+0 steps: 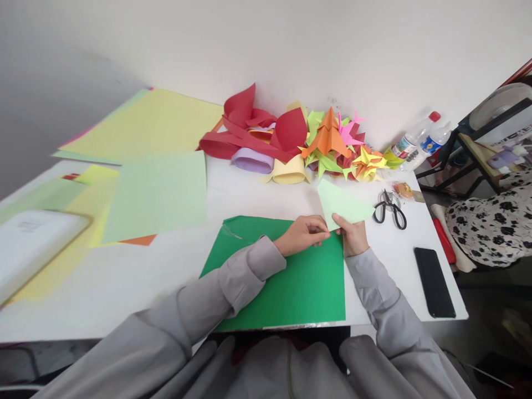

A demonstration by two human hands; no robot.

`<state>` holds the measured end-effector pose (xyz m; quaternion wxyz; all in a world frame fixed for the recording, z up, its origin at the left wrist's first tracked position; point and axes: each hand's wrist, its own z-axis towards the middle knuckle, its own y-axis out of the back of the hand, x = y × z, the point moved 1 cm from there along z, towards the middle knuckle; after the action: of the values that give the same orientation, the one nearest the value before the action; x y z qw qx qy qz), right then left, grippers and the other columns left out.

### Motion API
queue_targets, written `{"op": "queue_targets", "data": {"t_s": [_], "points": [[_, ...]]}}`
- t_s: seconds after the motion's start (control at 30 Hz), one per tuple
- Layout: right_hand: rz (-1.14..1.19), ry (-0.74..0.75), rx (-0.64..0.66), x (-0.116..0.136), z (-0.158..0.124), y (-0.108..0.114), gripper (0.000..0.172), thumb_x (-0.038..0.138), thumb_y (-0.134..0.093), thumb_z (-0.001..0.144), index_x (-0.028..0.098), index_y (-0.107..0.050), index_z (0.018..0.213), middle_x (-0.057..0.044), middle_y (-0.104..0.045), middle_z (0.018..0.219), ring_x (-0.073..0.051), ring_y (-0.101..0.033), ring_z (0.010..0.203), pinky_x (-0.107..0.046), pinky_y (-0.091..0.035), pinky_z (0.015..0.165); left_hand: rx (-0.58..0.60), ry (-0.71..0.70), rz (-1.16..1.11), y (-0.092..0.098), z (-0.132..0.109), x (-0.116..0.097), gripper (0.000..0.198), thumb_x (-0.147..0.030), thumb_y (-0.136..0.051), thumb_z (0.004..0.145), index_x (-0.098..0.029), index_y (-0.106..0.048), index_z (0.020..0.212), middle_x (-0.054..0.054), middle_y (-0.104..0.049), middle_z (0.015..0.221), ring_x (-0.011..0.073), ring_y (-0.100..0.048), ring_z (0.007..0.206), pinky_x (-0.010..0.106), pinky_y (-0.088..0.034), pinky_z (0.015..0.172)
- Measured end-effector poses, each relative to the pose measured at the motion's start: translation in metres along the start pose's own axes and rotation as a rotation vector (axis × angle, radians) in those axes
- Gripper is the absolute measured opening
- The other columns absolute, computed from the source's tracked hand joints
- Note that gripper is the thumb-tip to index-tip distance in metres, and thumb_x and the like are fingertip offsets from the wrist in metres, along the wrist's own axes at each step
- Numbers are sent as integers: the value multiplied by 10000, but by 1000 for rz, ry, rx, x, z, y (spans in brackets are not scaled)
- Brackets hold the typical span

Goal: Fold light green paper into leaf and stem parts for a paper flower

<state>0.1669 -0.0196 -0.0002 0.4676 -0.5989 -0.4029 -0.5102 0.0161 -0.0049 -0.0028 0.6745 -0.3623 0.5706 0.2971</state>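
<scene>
A folded piece of pale green paper is held up above the far right part of a dark green sheet. My right hand grips its lower edge, with the thumb lying across the front. At the paper's lower left corner, my left hand has its fingers bent and drawn together in a pinch. Whether those fingertips hold the corner or only touch it is hard to make out. Black-handled scissors lie just right of the paper.
Folded paper planes and stars, plus red paper loops, are heaped along the wall. Large paper sheets and a white box-like object lie left. A phone and bottles are right. A person in patterned clothing sits beyond.
</scene>
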Motion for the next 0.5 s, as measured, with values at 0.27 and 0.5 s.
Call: {"op": "queue_targets", "data": {"t_s": [0.27, 0.5], "points": [[-46, 11, 89, -3, -3, -2, 263, 340, -800, 631, 181, -592, 646, 22, -583, 539, -97, -430, 427, -248, -345, 380, -35, 62, 94, 1, 0, 4, 374, -440, -685, 730, -135, -587, 537, -12, -560, 491, 81, -527, 417, 193, -441, 434], [-99, 34, 152, -6, -3, 0, 299, 364, -773, 681, 175, -570, 571, 25, -546, 466, -93, -426, 409, -243, -320, 383, -8, 74, 150, 2, 1, 1, 374, -416, -677, 733, -123, -600, 513, -8, -573, 455, 77, -518, 414, 182, -430, 439]]}}
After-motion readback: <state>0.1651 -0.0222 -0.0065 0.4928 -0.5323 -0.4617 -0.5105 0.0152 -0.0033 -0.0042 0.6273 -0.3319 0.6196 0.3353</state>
